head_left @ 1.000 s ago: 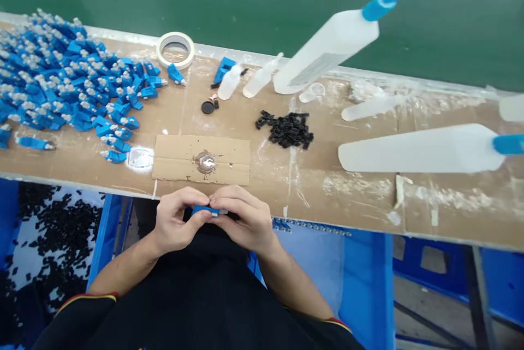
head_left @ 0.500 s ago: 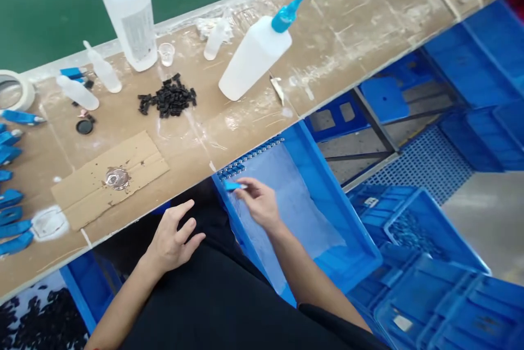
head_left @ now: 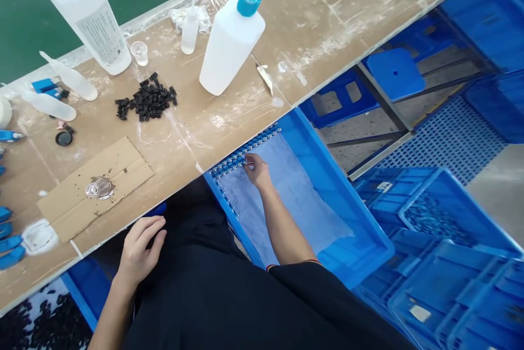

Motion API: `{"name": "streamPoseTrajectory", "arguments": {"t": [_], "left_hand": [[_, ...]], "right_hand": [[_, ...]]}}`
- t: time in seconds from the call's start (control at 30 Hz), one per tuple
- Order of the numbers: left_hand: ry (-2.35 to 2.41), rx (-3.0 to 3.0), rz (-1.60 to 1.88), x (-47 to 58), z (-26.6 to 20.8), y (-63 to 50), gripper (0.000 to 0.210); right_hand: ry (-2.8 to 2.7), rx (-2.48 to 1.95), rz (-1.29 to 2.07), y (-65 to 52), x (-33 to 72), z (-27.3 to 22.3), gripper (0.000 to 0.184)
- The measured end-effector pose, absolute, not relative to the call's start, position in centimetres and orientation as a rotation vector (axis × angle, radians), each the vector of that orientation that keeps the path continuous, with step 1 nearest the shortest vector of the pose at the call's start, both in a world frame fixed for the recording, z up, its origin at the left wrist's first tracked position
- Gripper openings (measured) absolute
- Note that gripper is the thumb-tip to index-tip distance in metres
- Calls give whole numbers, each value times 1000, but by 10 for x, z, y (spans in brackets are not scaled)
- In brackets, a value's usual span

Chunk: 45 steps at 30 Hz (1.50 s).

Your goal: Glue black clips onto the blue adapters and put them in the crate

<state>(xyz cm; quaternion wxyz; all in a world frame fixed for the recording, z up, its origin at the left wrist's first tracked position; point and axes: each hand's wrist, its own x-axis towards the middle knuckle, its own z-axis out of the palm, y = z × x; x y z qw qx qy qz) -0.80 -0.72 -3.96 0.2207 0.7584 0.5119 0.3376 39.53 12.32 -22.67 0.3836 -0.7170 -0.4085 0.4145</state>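
My right hand (head_left: 257, 171) reaches into a blue crate (head_left: 347, 254) below the bench edge. Its fingertips are pinched on a small blue part at the end of a row, mostly hidden behind them. Rows of small blue parts (head_left: 229, 163) with shiny tips line the crate's bench side, on a translucent sheet (head_left: 295, 202). My left hand (head_left: 141, 249) hovers over my lap by the bench edge, fingers loosely bent and thumb apart, holding nothing. Beside it on the bench lies a piece of cardboard (head_left: 123, 156) with a glossy dark puddle (head_left: 100, 188).
The bench (head_left: 176, 148) bears a pile of black parts (head_left: 147, 100), a large white bottle (head_left: 231, 47), another labelled bottle (head_left: 92, 22), small squeeze bottles (head_left: 73, 78) and a clear cup (head_left: 139, 53). Blue crates (head_left: 438, 219) stand at the right, near a metal leg (head_left: 385, 99).
My right hand has moved with the small blue part down to the rows in the crate. My left hand has drawn back toward my lap, and the view has shifted right.
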Motion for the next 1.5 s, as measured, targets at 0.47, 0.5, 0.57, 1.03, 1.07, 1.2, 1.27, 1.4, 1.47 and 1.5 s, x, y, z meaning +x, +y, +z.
{"name": "streamPoseTrajectory", "arguments": {"t": [0.47, 0.5, 0.57, 1.03, 1.07, 1.2, 1.27, 1.4, 1.47, 1.5], "left_hand": [[1495, 1956, 1093, -30, -32, -28, 30], [1495, 1954, 1108, -31, -31, -28, 31], [1485, 1944, 1137, -32, -31, -28, 34], [1440, 1892, 1182, -26, -27, -31, 31], [1444, 1890, 1182, -26, -26, -30, 30], [1441, 1905, 1171, -26, -24, -28, 30], [1434, 1922, 1168, -27, -23, -27, 31], [1439, 1928, 1166, -26, -23, -27, 31], [1448, 1928, 1160, -26, -24, -27, 31], [1448, 1930, 1156, -26, -24, -27, 31]], "right_hand": [[-291, -1805, 1158, 118, 380, -255, 19], [-246, -1801, 1179, 119, 379, -256, 22], [-168, -1792, 1214, 120, 378, -257, 27], [122, -1720, 1421, 120, 376, -246, 33], [124, -1722, 1419, 121, 377, -244, 33], [120, -1719, 1412, 125, 378, -239, 32], [128, -1719, 1418, 125, 377, -236, 32], [183, -1713, 1474, 120, 367, -232, 34], [216, -1688, 1517, 119, 360, -230, 36], [231, -1672, 1533, 118, 357, -229, 37]]}}
